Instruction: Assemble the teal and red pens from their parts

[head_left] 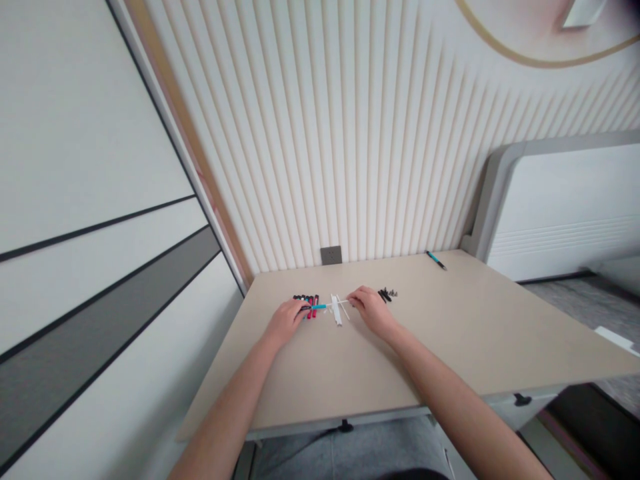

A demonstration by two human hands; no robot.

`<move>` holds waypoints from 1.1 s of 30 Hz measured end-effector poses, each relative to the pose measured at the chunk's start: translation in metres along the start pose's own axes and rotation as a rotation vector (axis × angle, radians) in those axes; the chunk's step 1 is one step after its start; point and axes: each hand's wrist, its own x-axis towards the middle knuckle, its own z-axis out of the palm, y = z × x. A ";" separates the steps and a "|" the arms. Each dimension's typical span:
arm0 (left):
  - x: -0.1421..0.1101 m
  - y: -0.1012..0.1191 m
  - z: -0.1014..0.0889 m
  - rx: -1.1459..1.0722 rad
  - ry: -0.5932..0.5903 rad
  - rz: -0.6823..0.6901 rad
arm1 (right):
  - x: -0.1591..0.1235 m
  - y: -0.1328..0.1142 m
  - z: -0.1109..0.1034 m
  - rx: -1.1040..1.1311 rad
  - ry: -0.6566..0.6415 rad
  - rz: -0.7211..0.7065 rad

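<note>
On the beige tabletop [320, 373], a teal rod [318, 307] lies left-to-right, left fingers [303, 308] clamped on its end; right fingers [354, 301] unclear.

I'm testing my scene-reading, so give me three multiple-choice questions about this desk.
1. Where is the pen? A: near the far edge of the desk. B: on the floor. C: in the left hand.
2. What colour is the rod at the left hand's fingers? A: yellow. B: teal. C: orange.
3. The right hand is: A: gloved. B: bandaged. C: bare.

1 A: it lies at the far edge.
2 B: teal shows beside the fingers.
3 C: bare skin shows.
</note>
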 end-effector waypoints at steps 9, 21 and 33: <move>-0.001 -0.001 0.002 0.013 -0.011 0.000 | -0.003 -0.002 0.001 0.005 -0.014 -0.013; 0.000 0.010 0.001 -0.012 -0.047 0.110 | -0.005 -0.013 0.020 0.178 -0.051 -0.144; 0.000 0.008 0.003 -0.008 -0.032 0.179 | -0.005 -0.015 0.017 0.318 0.000 -0.028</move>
